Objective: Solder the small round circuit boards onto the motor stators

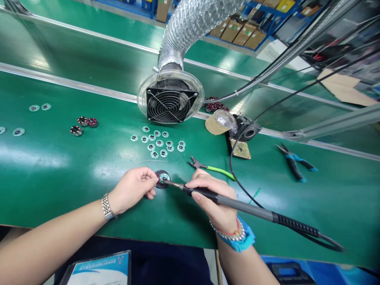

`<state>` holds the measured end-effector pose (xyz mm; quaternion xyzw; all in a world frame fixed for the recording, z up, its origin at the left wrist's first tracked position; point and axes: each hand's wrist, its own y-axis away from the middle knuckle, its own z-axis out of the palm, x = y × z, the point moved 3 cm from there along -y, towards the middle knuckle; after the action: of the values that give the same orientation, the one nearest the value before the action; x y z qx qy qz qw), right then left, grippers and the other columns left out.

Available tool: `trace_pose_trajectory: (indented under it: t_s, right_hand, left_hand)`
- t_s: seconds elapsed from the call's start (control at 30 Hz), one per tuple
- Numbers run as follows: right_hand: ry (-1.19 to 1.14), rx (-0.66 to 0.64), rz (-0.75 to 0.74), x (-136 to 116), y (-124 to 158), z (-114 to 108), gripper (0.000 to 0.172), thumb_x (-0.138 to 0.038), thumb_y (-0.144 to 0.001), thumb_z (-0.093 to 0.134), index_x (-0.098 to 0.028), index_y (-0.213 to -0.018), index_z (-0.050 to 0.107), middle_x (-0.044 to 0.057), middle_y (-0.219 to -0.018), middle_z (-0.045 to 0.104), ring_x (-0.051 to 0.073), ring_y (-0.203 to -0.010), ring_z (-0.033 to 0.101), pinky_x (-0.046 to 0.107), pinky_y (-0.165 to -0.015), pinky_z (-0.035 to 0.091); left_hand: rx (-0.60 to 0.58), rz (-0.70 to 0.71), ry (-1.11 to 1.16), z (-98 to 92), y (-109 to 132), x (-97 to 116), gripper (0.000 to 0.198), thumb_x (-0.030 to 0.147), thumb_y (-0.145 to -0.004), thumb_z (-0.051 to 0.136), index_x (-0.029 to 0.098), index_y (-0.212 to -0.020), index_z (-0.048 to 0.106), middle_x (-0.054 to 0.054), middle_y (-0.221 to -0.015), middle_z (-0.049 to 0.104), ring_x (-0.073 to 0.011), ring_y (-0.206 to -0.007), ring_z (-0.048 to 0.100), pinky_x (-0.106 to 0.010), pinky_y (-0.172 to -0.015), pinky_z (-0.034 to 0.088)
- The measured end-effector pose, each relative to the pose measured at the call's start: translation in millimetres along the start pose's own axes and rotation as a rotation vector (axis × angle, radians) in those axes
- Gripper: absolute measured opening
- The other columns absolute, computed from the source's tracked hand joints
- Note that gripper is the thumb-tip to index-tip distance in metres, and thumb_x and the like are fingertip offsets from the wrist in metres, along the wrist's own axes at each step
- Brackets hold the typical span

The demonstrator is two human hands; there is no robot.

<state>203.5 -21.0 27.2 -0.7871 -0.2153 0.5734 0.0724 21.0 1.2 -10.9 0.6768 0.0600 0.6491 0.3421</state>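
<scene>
My right hand (212, 198) is closed around the soldering iron (243, 208), whose tip touches a small round circuit board (164, 177). That board lies on a dark round part on the green bench. At its left edge my left hand (138, 184) pinches something too small to make out. Several loose round boards (159, 143) lie just beyond. A thin wire (152, 161) rests on the bench between them and my hands. Green-handled cutters (219, 171) lie right behind my right hand.
A fume extractor fan (170, 105) stands behind the boards. Right of it are a tan round container (218, 122) and a yellow sponge (241, 149). Blue-handled pliers (293, 163) lie to the right. Wound coils (76, 130) sit at left. The iron's black cable (233, 158) loops behind my right hand.
</scene>
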Motion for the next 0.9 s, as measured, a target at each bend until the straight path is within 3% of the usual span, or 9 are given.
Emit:
trace_pose_trajectory:
  t_s: [0.3, 0.53, 0.77, 0.9]
  right_hand:
    - [-0.016, 0.140, -0.031, -0.2, 1.6, -5.6, 0.017, -0.014, -0.074, 0.055, -0.022, -0.086, 0.065, 0.001, -0.067, 0.058, 0.016, -0.062, 0.050, 0.032, -0.060, 0.040]
    - [0.174, 0.204, -0.106, 2.1, 8.5, 2.1, 0.034, -0.015, -0.081, 0.055, -0.025, -0.114, 0.053, -0.002, -0.064, 0.058, 0.013, -0.056, 0.056, 0.027, -0.056, 0.047]
    - [0.461, -0.039, -0.097, 9.9, -1.8, 35.2, 0.035, -0.018, -0.078, 0.060, -0.021, -0.110, 0.047, 0.007, -0.093, 0.060, 0.018, -0.080, 0.056, 0.031, -0.070, 0.050]
    - [0.511, -0.085, -0.095, 15.2, -5.5, 45.0, 0.033, -0.018, -0.080, 0.057, -0.018, -0.111, 0.046, 0.008, -0.091, 0.060, 0.019, -0.079, 0.053, 0.033, -0.070, 0.049]
  left_hand:
    - [0.006, -0.009, -0.013, -0.5, 0.4, 0.1, 0.011, 0.024, -0.078, 0.051, 0.014, -0.073, 0.052, 0.004, -0.052, 0.057, -0.0076, -0.049, 0.054, -0.020, -0.052, 0.043]
    - [0.006, -0.007, 0.000, 0.3, -0.7, -0.2, 0.011, 0.024, -0.077, 0.052, 0.014, -0.073, 0.051, 0.004, -0.052, 0.056, -0.0074, -0.048, 0.053, -0.020, -0.052, 0.044]
    - [-0.023, 0.046, -0.031, -3.0, -1.2, -0.5, 0.012, 0.027, -0.078, 0.050, 0.015, -0.077, 0.051, 0.003, -0.056, 0.055, -0.0085, -0.050, 0.053, -0.022, -0.054, 0.045]
    - [0.092, 0.308, -0.330, -15.5, -2.1, 8.1, 0.013, 0.023, -0.076, 0.053, 0.016, -0.087, 0.052, 0.000, -0.076, 0.057, -0.0107, -0.064, 0.055, -0.024, -0.061, 0.045]
